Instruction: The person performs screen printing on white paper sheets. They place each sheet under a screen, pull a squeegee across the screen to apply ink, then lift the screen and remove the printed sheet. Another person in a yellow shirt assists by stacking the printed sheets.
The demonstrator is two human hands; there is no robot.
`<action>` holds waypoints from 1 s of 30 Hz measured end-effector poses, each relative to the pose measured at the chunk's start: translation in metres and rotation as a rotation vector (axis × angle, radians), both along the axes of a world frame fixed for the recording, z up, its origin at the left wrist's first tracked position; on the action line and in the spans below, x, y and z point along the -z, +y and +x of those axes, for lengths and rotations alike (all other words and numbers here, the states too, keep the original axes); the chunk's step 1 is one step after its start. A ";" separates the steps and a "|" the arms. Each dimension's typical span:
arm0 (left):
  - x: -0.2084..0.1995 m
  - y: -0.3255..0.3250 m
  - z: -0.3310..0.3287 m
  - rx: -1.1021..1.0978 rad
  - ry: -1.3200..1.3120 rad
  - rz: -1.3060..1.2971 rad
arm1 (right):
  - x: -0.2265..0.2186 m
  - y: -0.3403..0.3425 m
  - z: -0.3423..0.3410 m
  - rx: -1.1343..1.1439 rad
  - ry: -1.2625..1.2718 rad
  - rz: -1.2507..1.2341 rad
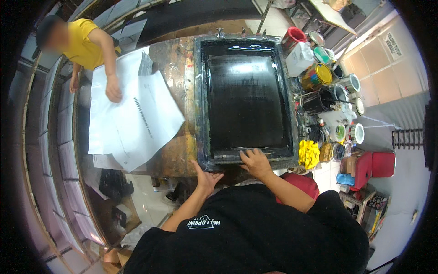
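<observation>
Touching black frame (199, 100), right hand (256, 163), open can (337, 133) nearby, green inside

You wear a black short-sleeved T-shirt (255, 233) with white lettered, angular-outlined print (204, 223); left hand (208, 180), right hand (256, 163) bare.

At nine o'clock there are long racks (58, 137) with white sheets. At two o'clock the wall (382, 76) has pinkish tiles. A red chair (382, 164) stands just past three o'clock.

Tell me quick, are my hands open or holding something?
Left hand: open, by the black frame, near left corner.
Right hand: fingers on its near edge; grip cannot be told.
</observation>
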State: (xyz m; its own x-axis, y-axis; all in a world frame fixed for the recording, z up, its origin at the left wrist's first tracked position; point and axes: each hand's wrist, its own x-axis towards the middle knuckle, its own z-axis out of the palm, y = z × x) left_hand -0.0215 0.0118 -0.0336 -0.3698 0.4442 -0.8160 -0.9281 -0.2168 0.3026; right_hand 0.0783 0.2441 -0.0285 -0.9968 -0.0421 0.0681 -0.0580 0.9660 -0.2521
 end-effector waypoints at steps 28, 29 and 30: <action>-0.050 -0.013 0.029 0.034 0.290 -0.055 | -0.044 0.123 -0.220 0.006 -0.163 0.145; -0.056 -0.011 0.026 0.020 0.282 -0.053 | -0.050 0.106 -0.180 0.030 0.044 0.169; -0.062 -0.004 0.018 0.009 0.263 -0.073 | -0.069 0.091 -0.148 0.032 -0.111 0.117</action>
